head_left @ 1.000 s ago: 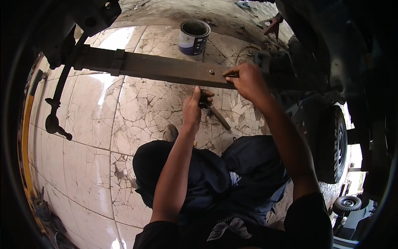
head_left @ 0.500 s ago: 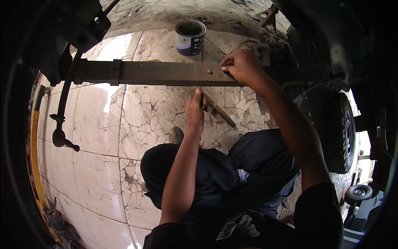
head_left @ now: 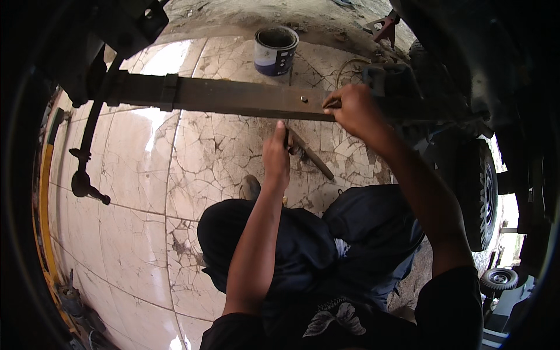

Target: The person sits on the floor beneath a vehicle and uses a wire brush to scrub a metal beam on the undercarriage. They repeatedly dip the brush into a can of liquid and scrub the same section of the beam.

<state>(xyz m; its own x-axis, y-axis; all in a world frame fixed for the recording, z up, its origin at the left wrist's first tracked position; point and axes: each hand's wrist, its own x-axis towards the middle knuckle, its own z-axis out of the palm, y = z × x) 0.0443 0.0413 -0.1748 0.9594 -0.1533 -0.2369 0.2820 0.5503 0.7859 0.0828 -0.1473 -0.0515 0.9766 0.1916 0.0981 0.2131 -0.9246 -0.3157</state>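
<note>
A long, rust-brown flat steel bar point(head_left: 239, 96), resembling a leaf spring, runs crosswise in front of me. A bolt head point(head_left: 304, 99) stands on its upper face. My right hand point(head_left: 359, 111) is closed in a pinch at the bar's near edge, right of the bolt; anything between the fingertips is too small to make out. Just below the bar, my left hand point(head_left: 275, 154) has curled fingers with the thumb pointing up. Something dark shows beside its fingers but cannot be identified. Next to that hand a brown rod point(head_left: 318, 162) slants down to the right; whether the hand touches it is unclear.
An open paint can point(head_left: 276, 52) stands on the cracked tile floor point(head_left: 134, 175) beyond the bar. A dark rod with a ball joint point(head_left: 84, 186) hangs at left. Tyres point(head_left: 485, 195) are at right, and a reddish stand point(head_left: 385, 28) is at the far right. Yellow bars point(head_left: 45, 204) lie along the left.
My right fingertips have shifted from the bar's upper face toward its near edge. The view has shifted slightly; my left hand stays below the bar.
</note>
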